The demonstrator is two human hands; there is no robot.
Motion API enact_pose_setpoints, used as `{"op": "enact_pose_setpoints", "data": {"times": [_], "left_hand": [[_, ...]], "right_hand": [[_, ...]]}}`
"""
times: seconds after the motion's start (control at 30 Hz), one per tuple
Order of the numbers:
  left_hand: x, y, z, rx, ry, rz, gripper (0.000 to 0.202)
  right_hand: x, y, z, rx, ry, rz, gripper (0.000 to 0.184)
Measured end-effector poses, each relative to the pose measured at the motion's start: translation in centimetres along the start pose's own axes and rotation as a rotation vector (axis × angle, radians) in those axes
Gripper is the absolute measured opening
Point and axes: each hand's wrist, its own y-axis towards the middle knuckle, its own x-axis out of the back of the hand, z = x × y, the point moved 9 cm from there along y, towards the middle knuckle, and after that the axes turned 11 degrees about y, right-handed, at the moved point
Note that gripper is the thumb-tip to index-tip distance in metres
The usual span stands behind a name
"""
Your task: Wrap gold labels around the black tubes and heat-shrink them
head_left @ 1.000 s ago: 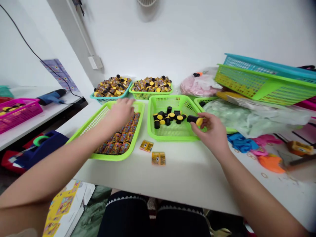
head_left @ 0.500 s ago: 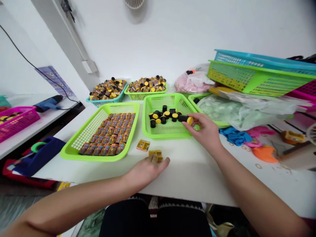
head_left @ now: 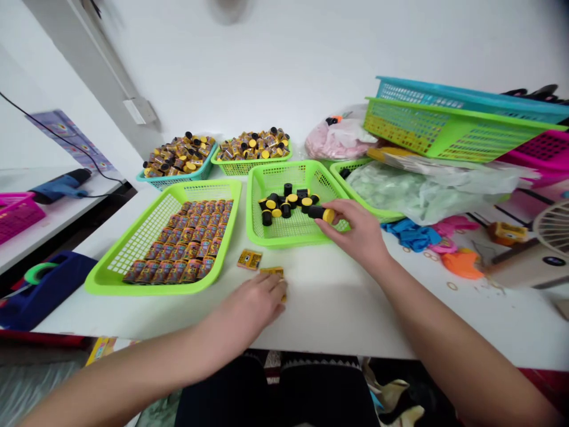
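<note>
My right hand (head_left: pixel 358 231) pinches a black tube with a yellow cap (head_left: pixel 320 213) over the front right corner of a green basket (head_left: pixel 293 237) that holds several more such tubes. My left hand (head_left: pixel 253 302) rests on the white table near its front edge, fingers curled over a small yellow sticker label (head_left: pixel 272 271). A second yellow label (head_left: pixel 249 259) lies just to the left. A wide green tray (head_left: pixel 146 279) to the left holds neat rows of labelled tubes.
Two baskets at the back, teal (head_left: pixel 175 175) and green (head_left: pixel 249 166), are heaped with labelled tubes. Stacked baskets (head_left: pixel 444 127), plastic bags (head_left: pixel 427 190), coloured scraps (head_left: pixel 462 261) and a small fan (head_left: pixel 551 228) crowd the right. A tape dispenser (head_left: pixel 40 279) sits low left.
My left hand left the tray of labelled tubes, came down to the table front and closed over the yellow label. My right hand kept hold of the tube. The camera tilted down.
</note>
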Motion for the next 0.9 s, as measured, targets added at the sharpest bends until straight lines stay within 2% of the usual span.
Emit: {"op": "enact_pose_setpoints", "data": {"times": [0.1,0.17,0.27,0.33,0.4,0.43,0.53,0.6,0.67,0.7,0.8,0.9], "left_hand": [[-3.0,-1.8,-2.9,-0.051,0.219,0.019,0.04],[-4.1,-3.9,-5.1,-0.096,0.288,-0.068,0.045],[-3.9,-7.3,-8.1,-0.224,0.292,-0.206,0.043],[-2.2,-8.5,-8.8,-0.282,0.219,-0.287,0.04],[0.7,-8.2,-7.8,-0.261,0.075,-0.362,0.037],[2.5,-7.5,-6.7,-0.208,-0.021,-0.393,0.035],[7.3,-4.1,-2.1,-0.022,-0.344,-0.516,0.019],[9.4,-1.7,0.2,-0.004,-0.502,-0.641,0.013],[9.1,1.1,2.3,0.04,-0.669,-0.659,0.008],[8.0,2.4,3.3,0.089,-0.771,-0.632,0.002],[3.3,4.9,5.3,0.24,-1.037,-0.501,0.025],[0.2,5.3,5.3,0.257,-1.09,-0.394,0.049]], "right_hand": [[-0.3,-0.1,0.4,0.033,0.004,0.027,0.022],[-0.3,-0.1,0.7,0.052,0.015,0.026,0.022],[-0.4,-0.2,1.1,0.077,0.031,0.024,0.022],[-0.6,-0.3,1.2,0.074,0.046,0.038,0.022],[-0.8,-0.3,1.3,0.063,0.056,0.046,0.022],[-0.9,-0.3,1.3,0.06,0.059,0.046,0.022],[-1.0,-0.4,1.6,0.067,0.079,0.051,0.022],[-1.1,-0.4,1.6,0.061,0.104,0.061,0.022],[-1.1,-0.4,1.4,0.025,0.16,0.056,0.023],[-1.1,-0.4,1.2,-0.007,0.215,0.046,0.024],[-1.1,-0.5,0.3,-0.148,0.474,0.016,0.026],[-1.9,-0.9,-0.6,-0.33,0.689,0.064,0.026]]}}
